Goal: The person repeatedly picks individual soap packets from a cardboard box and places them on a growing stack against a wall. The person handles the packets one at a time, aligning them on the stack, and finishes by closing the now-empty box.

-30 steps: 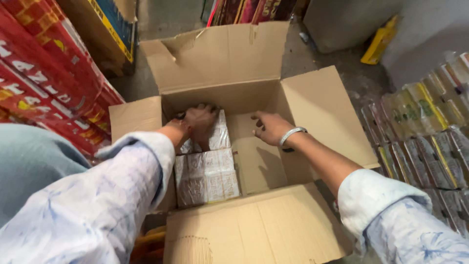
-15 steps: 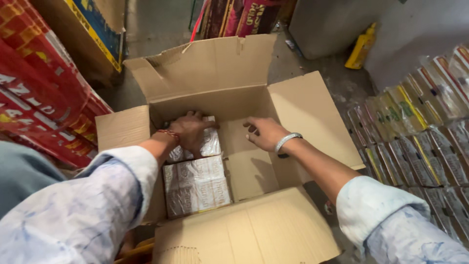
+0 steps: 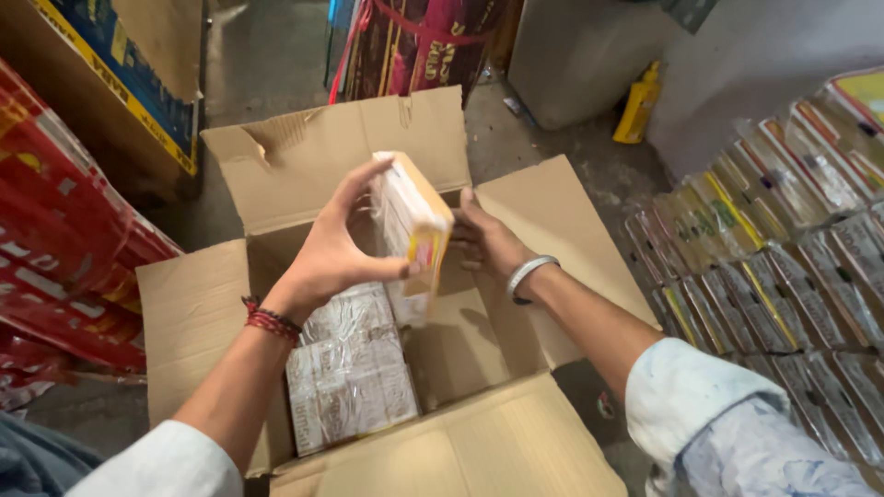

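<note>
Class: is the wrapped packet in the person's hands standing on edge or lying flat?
On edge. The wrapped packet is held upright between left hand and right hand, above the cardboard box.

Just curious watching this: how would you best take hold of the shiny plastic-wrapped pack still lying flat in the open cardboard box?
Probably from above, fingers down its two long edges. The flat plastic-wrapped pack lies face up, left edge against the cardboard box wall, right edge beside bare box floor, so start there.
</note>
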Motion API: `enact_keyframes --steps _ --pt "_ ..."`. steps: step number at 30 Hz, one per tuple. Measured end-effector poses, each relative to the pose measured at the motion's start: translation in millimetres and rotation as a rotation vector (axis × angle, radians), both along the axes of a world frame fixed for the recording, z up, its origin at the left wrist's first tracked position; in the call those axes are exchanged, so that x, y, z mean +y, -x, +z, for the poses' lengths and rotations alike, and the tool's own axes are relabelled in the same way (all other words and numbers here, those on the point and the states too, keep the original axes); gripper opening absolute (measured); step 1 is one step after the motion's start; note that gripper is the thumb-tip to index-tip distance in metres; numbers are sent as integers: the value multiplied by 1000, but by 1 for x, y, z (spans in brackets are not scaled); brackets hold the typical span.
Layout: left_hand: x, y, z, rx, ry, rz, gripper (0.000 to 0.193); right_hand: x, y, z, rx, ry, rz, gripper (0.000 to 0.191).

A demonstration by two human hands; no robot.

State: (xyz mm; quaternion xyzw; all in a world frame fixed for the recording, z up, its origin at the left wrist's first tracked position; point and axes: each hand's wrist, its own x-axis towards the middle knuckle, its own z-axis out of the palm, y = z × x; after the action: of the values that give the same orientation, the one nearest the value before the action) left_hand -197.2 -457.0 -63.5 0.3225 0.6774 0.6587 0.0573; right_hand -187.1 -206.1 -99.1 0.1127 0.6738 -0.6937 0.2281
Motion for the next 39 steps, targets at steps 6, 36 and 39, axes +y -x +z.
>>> enact_keyframes --steps 6,36,39 --pt "16 -13 -3 -759 -864 -261 72 -2 -12 21 -156 341 118 81" --pt "60 -35 -18 -1088 -535 -28 48 64 12 63 -132 537 -13 63" --pt "73 -39 -6 -1017 -694 -32 46 58 -18 68 -40 834 -91 65"
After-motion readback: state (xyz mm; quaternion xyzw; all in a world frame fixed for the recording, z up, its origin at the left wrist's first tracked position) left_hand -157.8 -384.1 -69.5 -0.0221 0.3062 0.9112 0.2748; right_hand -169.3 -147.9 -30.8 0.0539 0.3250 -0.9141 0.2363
